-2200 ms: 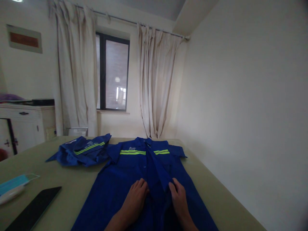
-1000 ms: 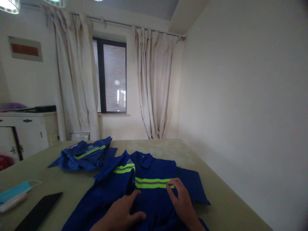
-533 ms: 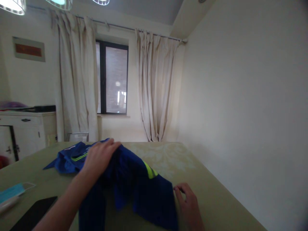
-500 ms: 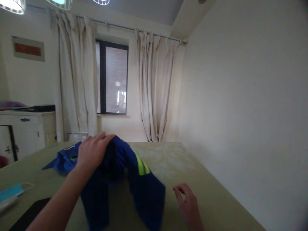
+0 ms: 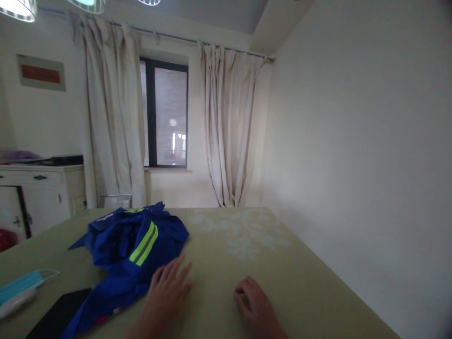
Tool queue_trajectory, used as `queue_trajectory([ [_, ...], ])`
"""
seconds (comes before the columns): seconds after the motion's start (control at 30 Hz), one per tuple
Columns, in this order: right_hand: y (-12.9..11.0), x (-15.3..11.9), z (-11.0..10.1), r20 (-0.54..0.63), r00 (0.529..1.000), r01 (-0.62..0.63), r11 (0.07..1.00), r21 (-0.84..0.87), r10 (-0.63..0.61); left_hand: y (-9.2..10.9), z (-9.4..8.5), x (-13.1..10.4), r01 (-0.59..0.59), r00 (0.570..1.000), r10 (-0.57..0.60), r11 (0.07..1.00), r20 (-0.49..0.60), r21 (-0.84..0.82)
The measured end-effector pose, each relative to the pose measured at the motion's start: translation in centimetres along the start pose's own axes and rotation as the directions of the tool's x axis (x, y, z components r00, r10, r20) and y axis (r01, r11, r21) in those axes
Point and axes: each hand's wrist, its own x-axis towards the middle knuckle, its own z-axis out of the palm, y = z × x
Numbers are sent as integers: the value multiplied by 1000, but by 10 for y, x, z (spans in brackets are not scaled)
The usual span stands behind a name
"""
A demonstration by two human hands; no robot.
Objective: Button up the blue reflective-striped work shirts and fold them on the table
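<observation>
Near lower centre, the left hand (image 5: 169, 289) is spread, empty; the right hand (image 5: 256, 303) curls loosely, fingertip contact unclear. Blue clothing (image 5: 118, 249) heaps at left on the bench (image 5: 310, 292); tugging its trailing end could shift the adjoining black slab (image 5: 56, 310).

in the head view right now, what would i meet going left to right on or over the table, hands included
By their middles: light-blue face mask, flat black object, heap of blue clothing, left hand, right hand.
</observation>
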Motion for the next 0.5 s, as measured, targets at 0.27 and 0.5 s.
queue_trajectory([
  [0.27,-8,-7,-15,-48,999,-23,999,25,24,17,33,-16,-99,989,124,961,83,-259],
  [0.5,-11,-11,-12,-36,999,-17,1000,-17,16,21,29,-17,-100,991,116,969,61,-227],
])
